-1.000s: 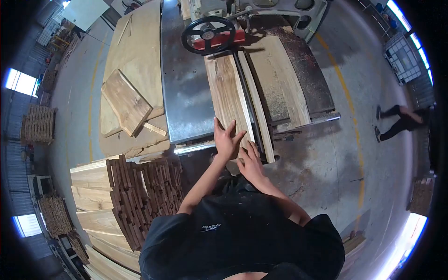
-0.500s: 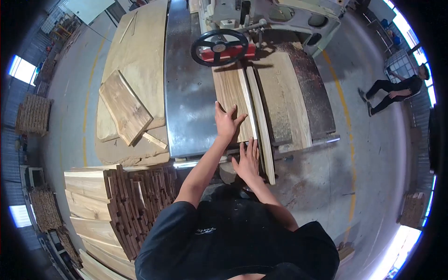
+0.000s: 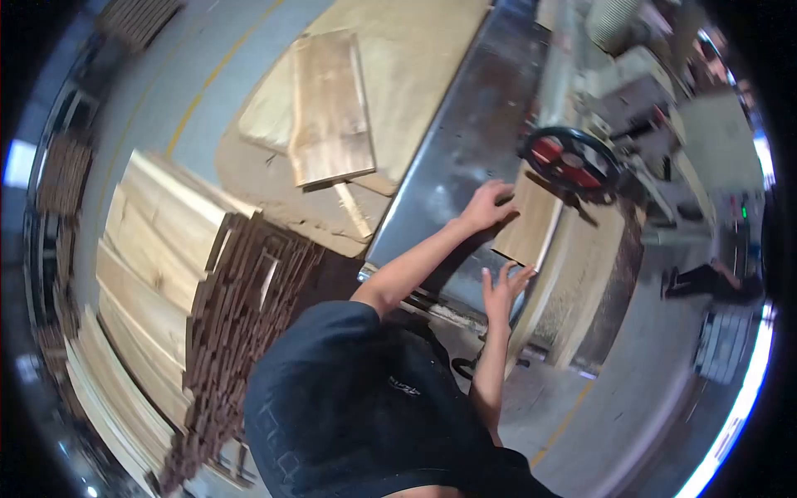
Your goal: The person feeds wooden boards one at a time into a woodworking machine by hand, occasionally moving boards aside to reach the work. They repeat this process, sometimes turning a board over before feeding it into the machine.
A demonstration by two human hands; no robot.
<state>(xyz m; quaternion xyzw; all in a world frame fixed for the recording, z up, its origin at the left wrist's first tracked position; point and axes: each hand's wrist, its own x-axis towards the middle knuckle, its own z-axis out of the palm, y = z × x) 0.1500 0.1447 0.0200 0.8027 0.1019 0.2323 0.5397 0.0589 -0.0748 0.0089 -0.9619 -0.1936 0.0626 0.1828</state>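
Note:
A wooden board [image 3: 531,222] lies on the metal machine table [image 3: 452,158], its far end beneath the black handwheel [image 3: 573,162]. At the board's left edge is my left hand [image 3: 490,206], slightly blurred, fingers stretched toward the wood and not wrapped round it. My right hand [image 3: 503,290] has its fingers spread, with the fingertips right at the board's near end. Along the board's right side runs a light wooden strip [image 3: 544,286].
To the left, a wide plank [image 3: 332,108] and a thin offcut [image 3: 353,212] rest on a sheet-topped side table [image 3: 407,75]. A tall stack of boards [image 3: 158,274] stands nearer me on the left. A seated person [image 3: 714,280] is off to the right.
My view has swung left and tilted. The board has slid farther under the handwheel. My left hand has shifted from the board's top to its left edge; my right hand's fingers have spread.

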